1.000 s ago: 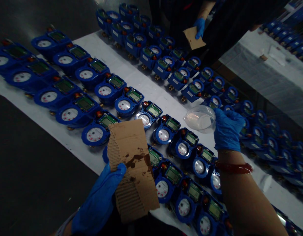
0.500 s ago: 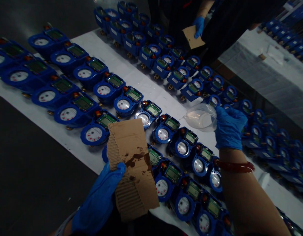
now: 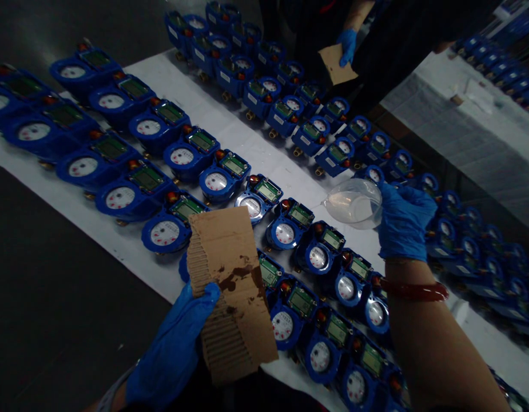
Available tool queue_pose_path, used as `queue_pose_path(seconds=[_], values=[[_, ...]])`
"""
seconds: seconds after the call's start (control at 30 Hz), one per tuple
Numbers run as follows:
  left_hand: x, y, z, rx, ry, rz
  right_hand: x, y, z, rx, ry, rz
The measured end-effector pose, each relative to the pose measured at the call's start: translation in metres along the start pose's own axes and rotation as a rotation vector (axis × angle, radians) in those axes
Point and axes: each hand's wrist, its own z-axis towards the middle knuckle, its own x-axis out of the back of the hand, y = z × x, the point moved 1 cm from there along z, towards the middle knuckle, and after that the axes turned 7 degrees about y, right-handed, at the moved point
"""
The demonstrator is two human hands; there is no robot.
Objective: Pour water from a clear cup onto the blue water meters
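My left hand [image 3: 174,349], in a blue glove, is closed on a torn piece of brown cardboard [image 3: 230,286] with dark stains, held over the near row of blue water meters [image 3: 285,229]. My right hand [image 3: 404,220], also gloved in blue, grips a clear plastic cup [image 3: 354,201] holding a little whitish liquid, tilted above the meters. A red bracelet [image 3: 412,289] sits on that wrist. Each meter has a round white dial and a green display.
Several rows of blue meters lie on a white sheet [image 3: 247,143] over a dark table. Across the table another person's gloved hand [image 3: 346,44] holds a cardboard piece [image 3: 335,64]. A second covered table [image 3: 474,131] stands at the right.
My right hand and the cup have drifted slightly right and up. The cardboard in my left hand has stayed put.
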Motion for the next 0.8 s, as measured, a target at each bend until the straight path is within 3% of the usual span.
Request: queue_pose_path(seconds=[0.8], values=[[0.002, 0.002, -0.002, 0.064, -0.03, -0.061, 0.008, -0.019, -0.003, -0.056, 0.04, 0.081]])
